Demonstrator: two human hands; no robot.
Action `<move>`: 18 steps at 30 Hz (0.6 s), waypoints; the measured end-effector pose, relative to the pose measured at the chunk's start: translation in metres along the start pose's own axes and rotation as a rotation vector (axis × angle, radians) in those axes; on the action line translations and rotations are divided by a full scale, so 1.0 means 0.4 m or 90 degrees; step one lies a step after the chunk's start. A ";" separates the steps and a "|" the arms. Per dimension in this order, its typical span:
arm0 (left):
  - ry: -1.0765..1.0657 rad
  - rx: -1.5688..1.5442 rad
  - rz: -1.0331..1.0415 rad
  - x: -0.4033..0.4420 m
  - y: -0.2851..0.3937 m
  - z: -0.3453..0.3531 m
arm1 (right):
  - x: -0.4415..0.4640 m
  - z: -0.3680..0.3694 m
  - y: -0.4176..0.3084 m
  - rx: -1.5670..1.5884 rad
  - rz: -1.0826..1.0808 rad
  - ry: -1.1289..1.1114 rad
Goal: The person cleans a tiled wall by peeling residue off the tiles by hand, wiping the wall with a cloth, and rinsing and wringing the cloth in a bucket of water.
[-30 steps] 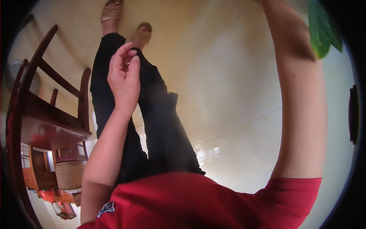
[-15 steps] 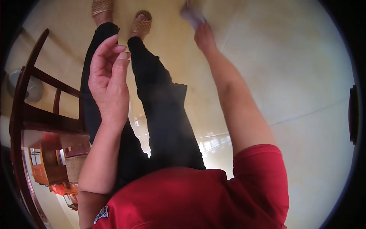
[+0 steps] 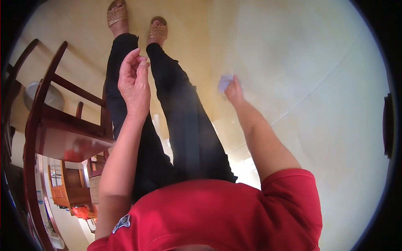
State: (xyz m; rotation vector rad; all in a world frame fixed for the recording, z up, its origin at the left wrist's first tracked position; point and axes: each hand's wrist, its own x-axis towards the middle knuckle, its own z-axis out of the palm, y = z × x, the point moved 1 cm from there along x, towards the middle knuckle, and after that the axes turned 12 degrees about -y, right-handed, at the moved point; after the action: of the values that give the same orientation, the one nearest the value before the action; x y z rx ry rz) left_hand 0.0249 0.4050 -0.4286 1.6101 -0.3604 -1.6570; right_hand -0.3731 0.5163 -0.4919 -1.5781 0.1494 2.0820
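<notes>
My right hand (image 3: 235, 91) is closed on a small pale lilac cloth (image 3: 225, 82), held out over the floor on the right. The cloth is slightly blurred, so its folds are hard to make out. My left hand (image 3: 135, 85) hangs in front of my left leg with its fingers loosely curled and the thumb close to them. Nothing shows in it. Below both arms is my red shirt (image 3: 201, 209), and beyond it my black trousers (image 3: 184, 125).
A dark wooden chair (image 3: 75, 136) stands close on my left, with a round grey object (image 3: 50, 99) behind its frame. Wooden furniture (image 3: 71, 190) and a red item (image 3: 81, 212) are farther back. My woven sandals (image 3: 158, 30) rest on the shiny tiled floor (image 3: 318, 104).
My right hand has drawn back toward my body with the cloth. My left hand appears a little farther right, its fingers still curled. The view has shifted, showing more of the chair side.
</notes>
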 end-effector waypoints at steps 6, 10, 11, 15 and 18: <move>-0.003 0.006 0.025 -0.141 0.070 -0.017 | -0.106 -0.406 0.356 -0.090 0.254 0.373; 0.000 -0.003 0.048 -0.177 0.083 -0.039 | -0.412 -0.654 0.474 -0.143 0.419 0.610; -0.005 -0.007 0.048 -0.180 0.081 -0.041 | -0.419 -0.643 0.471 -0.109 0.414 0.651; -0.045 -0.021 0.026 -0.197 0.062 -0.057 | -0.368 -0.535 0.393 0.002 0.369 0.663; -0.069 -0.026 0.014 -0.229 0.065 -0.093 | -0.263 -0.289 0.231 -0.033 0.310 0.536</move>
State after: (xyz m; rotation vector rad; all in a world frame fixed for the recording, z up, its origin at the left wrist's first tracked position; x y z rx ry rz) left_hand 0.0584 0.4628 -0.3513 1.4852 -0.3945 -1.7276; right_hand -0.2960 0.3570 -0.4514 -2.5532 0.8445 1.5745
